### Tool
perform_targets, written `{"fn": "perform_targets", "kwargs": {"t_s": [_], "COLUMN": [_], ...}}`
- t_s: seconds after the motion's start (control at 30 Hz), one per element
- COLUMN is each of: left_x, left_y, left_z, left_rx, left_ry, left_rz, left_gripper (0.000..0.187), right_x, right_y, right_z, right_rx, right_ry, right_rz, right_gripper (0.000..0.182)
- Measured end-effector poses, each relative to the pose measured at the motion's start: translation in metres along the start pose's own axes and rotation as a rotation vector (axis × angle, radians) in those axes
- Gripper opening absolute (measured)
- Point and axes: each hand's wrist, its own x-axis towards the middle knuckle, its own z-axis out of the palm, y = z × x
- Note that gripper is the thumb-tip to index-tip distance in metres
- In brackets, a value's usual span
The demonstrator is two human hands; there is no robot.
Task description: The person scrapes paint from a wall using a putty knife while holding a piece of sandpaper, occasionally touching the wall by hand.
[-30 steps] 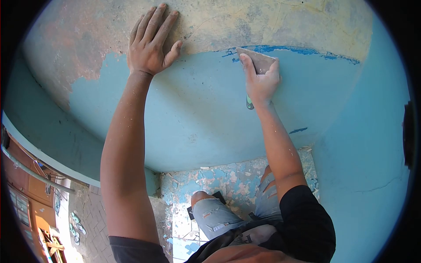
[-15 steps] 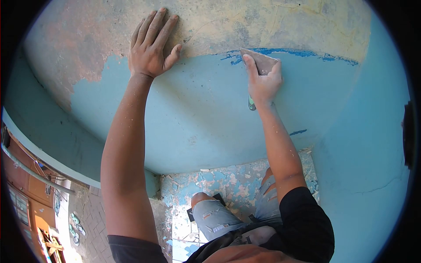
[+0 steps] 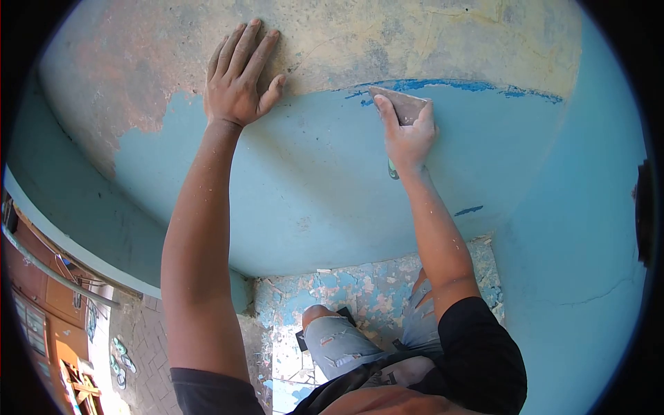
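Note:
My right hand point(image 3: 411, 142) grips a putty knife point(image 3: 404, 105) with a wide, dusty metal blade. Part of its dark and green handle pokes out below the palm. The blade's top edge lies at the ragged border where light blue paint point(image 3: 325, 173) meets the bare, yellowish plaster point(image 3: 429, 45). Along that border runs a strip of darker blue paint point(image 3: 456, 84). Flat against the wall to the left, my left hand point(image 3: 238, 86) has its fingers spread over the plaster and holds nothing.
Paint flakes cover the tiled floor point(image 3: 332, 290) below, around my knees. A blue side wall point(image 3: 574, 263) with a crack stands at right. A low ledge point(image 3: 76, 242) curves along the left; beyond it are paving, sandals point(image 3: 123, 360) and some wooden pieces point(image 3: 83, 387).
My right hand and the putty knife have moved slightly left and down along the paint border. My left hand stays pressed on the wall.

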Motion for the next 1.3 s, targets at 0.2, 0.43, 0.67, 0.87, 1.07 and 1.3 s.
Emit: {"fn": "perform_targets", "kwargs": {"t_s": [0.2, 0.43, 0.67, 0.87, 1.07, 1.3], "left_x": [-0.002, 0.000, -0.001, -0.001, 0.001, 0.000], "left_y": [0.001, 0.000, 0.002, 0.001, 0.000, 0.002], "left_z": [-0.001, -0.001, -0.001, -0.001, -0.003, -0.004], "left_rx": [0.012, -0.012, 0.009, 0.007, 0.010, 0.000], "left_ry": [-0.010, -0.007, 0.001, -0.011, -0.023, -0.023], "left_rz": [0.006, 0.010, 0.007, 0.015, 0.008, 0.002], "left_gripper": [0.060, 0.059, 0.059, 0.059, 0.059, 0.059], "right_x": [-0.008, -0.002, -0.003, -0.014, -0.003, -0.009], "right_y": [0.015, -0.008, -0.003, -0.008, -0.003, -0.004], "right_z": [0.008, 0.005, 0.007, 0.018, 0.018, 0.016], "right_rx": [0.040, 0.016, -0.047, -0.053, 0.141, 0.003], "right_ry": [0.001, 0.000, -0.044, -0.005, 0.090, 0.011], "right_rz": [0.035, -0.043, -0.030, -0.058, 0.137, -0.004], "right_gripper": [0.042, 0.044, 0.044, 0.045, 0.044, 0.041]}}
